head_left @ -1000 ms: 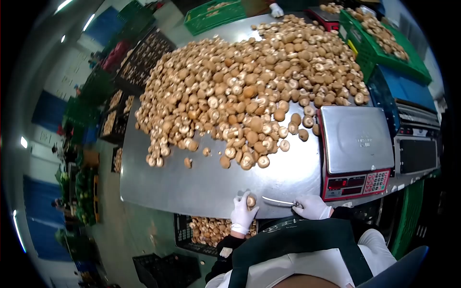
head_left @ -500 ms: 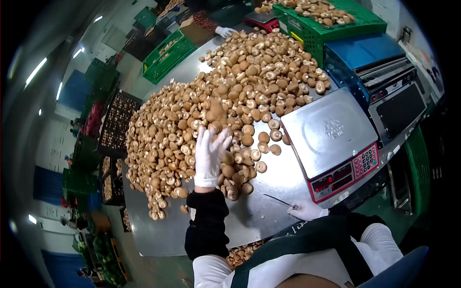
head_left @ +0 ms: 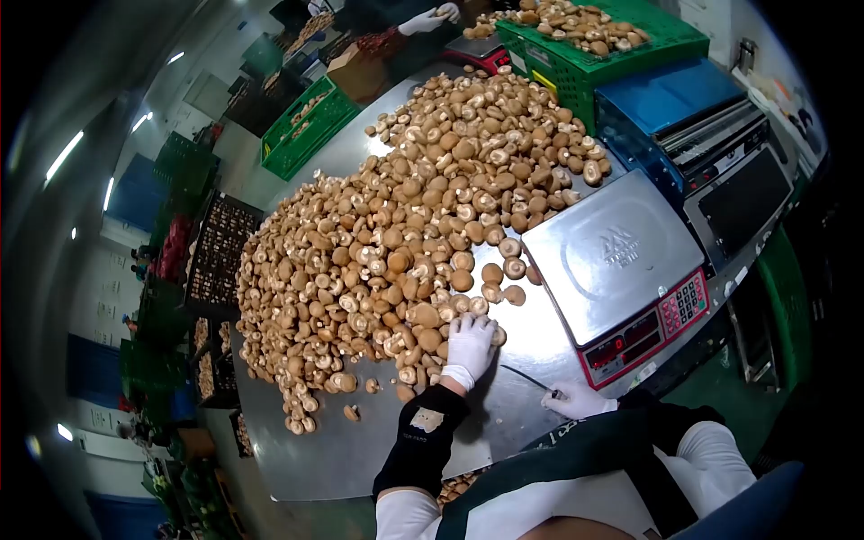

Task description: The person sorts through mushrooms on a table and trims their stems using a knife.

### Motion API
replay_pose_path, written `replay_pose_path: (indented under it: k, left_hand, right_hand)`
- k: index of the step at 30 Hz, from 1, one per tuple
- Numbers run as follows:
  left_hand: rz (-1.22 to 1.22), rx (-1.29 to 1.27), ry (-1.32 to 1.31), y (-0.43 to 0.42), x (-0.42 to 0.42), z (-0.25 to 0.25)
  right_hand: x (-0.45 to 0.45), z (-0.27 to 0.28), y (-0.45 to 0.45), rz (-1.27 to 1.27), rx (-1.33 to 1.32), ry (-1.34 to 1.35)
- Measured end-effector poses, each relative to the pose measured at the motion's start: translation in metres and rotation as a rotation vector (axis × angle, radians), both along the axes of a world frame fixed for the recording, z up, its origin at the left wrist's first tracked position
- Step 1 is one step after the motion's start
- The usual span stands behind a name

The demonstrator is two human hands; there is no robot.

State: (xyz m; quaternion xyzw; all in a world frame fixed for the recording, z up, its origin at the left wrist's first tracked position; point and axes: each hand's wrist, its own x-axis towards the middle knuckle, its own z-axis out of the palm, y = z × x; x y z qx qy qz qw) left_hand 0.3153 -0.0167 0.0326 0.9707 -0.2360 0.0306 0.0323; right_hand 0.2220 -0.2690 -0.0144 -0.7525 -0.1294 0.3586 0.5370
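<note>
My left hand (head_left: 470, 349), in a white glove, rests on the near right edge of a large heap of brown-capped mushrooms (head_left: 360, 270). Its fingers are slightly apart and bent over a few mushrooms, touching them; whether one is gripped underneath is hidden. My right hand (head_left: 580, 401), also gloved in white, stays low at the table's near edge. It is closed around the handle end of a knife (head_left: 524, 375) with a thin, dark, slightly curved blade pointing up and left over the metal table (head_left: 531, 333).
A flat-topped weighing scale (head_left: 616, 256) with a red keypad panel stands to the right. Behind it are a blue-topped machine (head_left: 670, 103) and a green crate (head_left: 562, 67) full of mushrooms. Another green crate (head_left: 306, 126) sits at the far left. Across the table are a co-worker's gloved hands (head_left: 427, 20).
My left hand has moved right and nearer to me, from above the heap down onto its edge. The blurred mushrooms ahead of it are no longer in the air. My right hand barely moved.
</note>
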Motion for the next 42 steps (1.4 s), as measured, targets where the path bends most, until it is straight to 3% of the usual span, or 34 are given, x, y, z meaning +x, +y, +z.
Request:
replay_pose_path:
  k: [3,6,9,11,12,13,15,17,19,21,25,27,31,35,37,38,42]
  left_hand:
    - [0.127,-0.213,0.131,-0.011,-0.028,0.011]
    - [0.385,-0.826,0.372,-0.021,-0.069,0.017]
    - [0.466,-1.348,0.713,-0.024,-0.11,0.011]
    - [0.547,-1.519,0.88,-0.03,-0.131,0.016]
    - [0.504,-1.577,0.908,-0.033,-0.139,0.013]
    - [0.521,-1.592,0.896,-0.035,-0.146,0.01]
    - [0.562,-1.546,0.94,-0.039,-0.156,0.01]
    - [0.58,-1.55,0.906,-0.04,-0.164,0.015]
    - [0.632,-1.835,0.89,-0.043,-0.172,0.019]
    - [0.66,-1.916,0.813,-0.047,-0.176,0.021]
    - [0.775,-1.875,0.776,-0.042,-0.178,0.027]
    - [0.822,-1.673,0.553,-0.044,-0.179,0.028]
    - [0.757,-1.654,0.489,-0.05,-0.181,0.034]
    - [0.749,-1.632,0.442,-0.05,-0.185,0.039]
    - [0.869,-1.888,0.479,-0.05,-0.186,0.058]
    - [0.869,-1.85,0.431,-0.044,-0.193,0.053]
    - [0.882,-1.808,0.331,-0.031,-0.208,0.052]
  right_hand:
    - [0.003,0.018,0.003,-0.041,0.006,0.086]
    - [0.007,0.046,0.005,-0.195,0.069,0.327]
    - [0.011,0.068,0.004,-0.167,0.046,0.193]
    - [0.012,0.073,0.007,0.019,0.046,-0.318]
    - [0.011,0.075,0.011,0.053,0.12,-0.308]
    - [0.01,0.074,0.015,0.074,0.119,-0.302]
    - [0.01,0.069,0.021,0.177,0.168,-0.543]
    - [0.01,0.069,0.022,0.235,0.136,-0.527]
    - [0.015,0.08,0.023,0.257,0.102,-0.544]
    - [0.017,0.084,0.026,0.282,0.119,-0.571]
    - [0.019,0.091,0.032,0.349,0.092,-0.777]
    - [0.019,0.103,0.034,0.419,0.014,-0.807]
    - [0.019,0.108,0.036,0.517,-0.106,-0.873]
    - [0.019,0.1,0.037,0.523,-0.111,-0.847]
    - [0.02,0.084,0.029,0.476,-0.013,-0.743]
    - [0.021,0.08,0.021,0.478,-0.01,-0.745]
    - [0.015,0.068,-0.007,0.45,-0.234,-0.393]
